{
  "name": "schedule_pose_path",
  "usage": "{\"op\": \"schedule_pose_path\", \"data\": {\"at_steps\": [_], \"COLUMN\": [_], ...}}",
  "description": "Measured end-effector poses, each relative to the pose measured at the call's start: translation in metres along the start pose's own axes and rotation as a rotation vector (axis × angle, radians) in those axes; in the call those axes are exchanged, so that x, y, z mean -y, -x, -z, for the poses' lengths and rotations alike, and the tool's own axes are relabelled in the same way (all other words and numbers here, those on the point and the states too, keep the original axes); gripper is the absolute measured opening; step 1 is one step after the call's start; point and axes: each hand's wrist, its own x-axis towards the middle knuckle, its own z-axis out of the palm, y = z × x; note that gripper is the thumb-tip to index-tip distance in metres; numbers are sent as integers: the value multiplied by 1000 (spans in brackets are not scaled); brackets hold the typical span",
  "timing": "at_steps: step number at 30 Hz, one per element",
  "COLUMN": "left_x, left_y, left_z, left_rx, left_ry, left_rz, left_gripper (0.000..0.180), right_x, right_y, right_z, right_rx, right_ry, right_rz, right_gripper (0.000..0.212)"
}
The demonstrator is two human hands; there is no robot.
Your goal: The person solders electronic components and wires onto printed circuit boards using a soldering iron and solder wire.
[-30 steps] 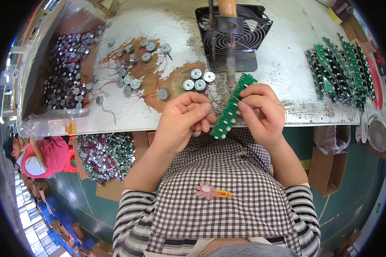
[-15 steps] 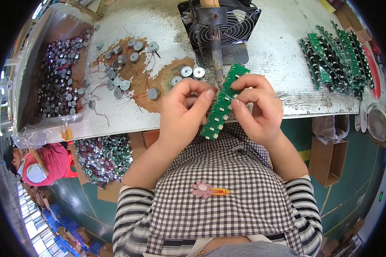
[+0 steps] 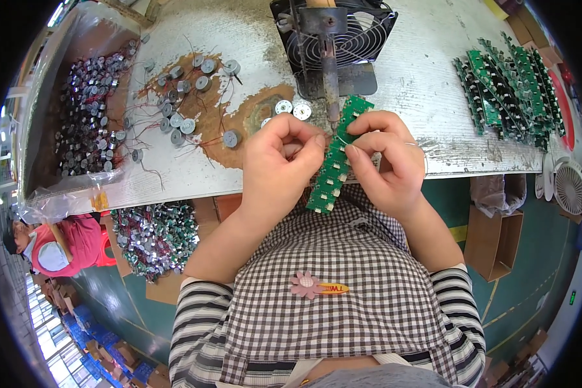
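Observation:
A long green circuit board (image 3: 333, 165) with rows of small white connectors slants between my hands, just below the tip of an upright soldering iron (image 3: 330, 77). My left hand (image 3: 284, 155) is closed in a pinch at the board's left edge; what lies between its fingertips is hidden. On the other side, my right hand (image 3: 388, 152) pinches a thin silvery wire, which looks like solder; one end reaches over the board and a loop curves out behind the hand. Its bent index finger is near the board's upper right edge.
Small round motors (image 3: 231, 138) with thin red wires lie at left, beside a plastic-lined box (image 3: 39, 129) full of them. Behind the iron stands a black fan (image 3: 368, 32). Stacked green boards (image 3: 498, 90) sit at right. A person in pink (image 3: 77, 242) is at far left.
The board has tilted slightly and its lower end has shifted a little to the right. Both hands keep nearly the same place and the same pinch.

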Motion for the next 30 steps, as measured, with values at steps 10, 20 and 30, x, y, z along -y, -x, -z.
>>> {"op": "schedule_pose_path", "data": {"at_steps": [10, 20, 30], "left_x": [0, 8, 3], "left_y": [3, 1, -3], "left_z": [-1, 6, 0], "left_rx": [-32, -31, 15], "left_ry": [-38, -46, -96], "left_rz": [-27, -165, -38], "left_gripper": [7, 7, 6], "right_x": [-2, 0, 1], "right_y": [3, 3, 0], "right_z": [-1, 1, 1], "right_rx": [-4, -17, 7], "right_ry": [24, -33, -29], "right_rz": [45, -23, -38], "right_gripper": [12, 10, 11]}}
